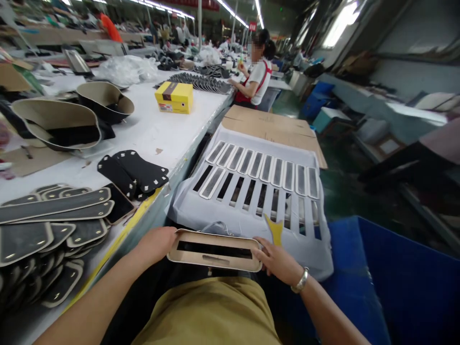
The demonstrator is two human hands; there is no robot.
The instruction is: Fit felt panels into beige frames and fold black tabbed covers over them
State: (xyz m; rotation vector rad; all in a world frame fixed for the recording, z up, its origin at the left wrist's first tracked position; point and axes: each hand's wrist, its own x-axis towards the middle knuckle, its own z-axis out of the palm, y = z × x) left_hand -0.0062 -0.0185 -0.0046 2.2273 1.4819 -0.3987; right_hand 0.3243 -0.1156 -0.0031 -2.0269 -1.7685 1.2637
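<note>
A long, shallow beige piece [214, 264] with rounded ends, a raised rim and a dark opening along its middle is held level in front of my body. My left hand [158, 245] grips its left end, the fingertips hidden behind the rim. At the other end, my right hand [278, 261] is closed on the rim, thumb or finger over the edge. A yellow forked piece [275, 229] lies just beyond my right hand, on a grey cloth-covered slotted rack [201, 211]. Pale-rimmed dark strips [256, 165] lie in a row on that rack.
On the white table at left are piled pale-edged dark panels [32, 237], black cut pieces [140, 170], beige-lined black bag bodies [57, 120] and a yellow box [174, 97]. A cardboard sheet [266, 123] lies behind the rack. A blue bin [406, 268] stands at right; a co-worker [257, 76] is farther back.
</note>
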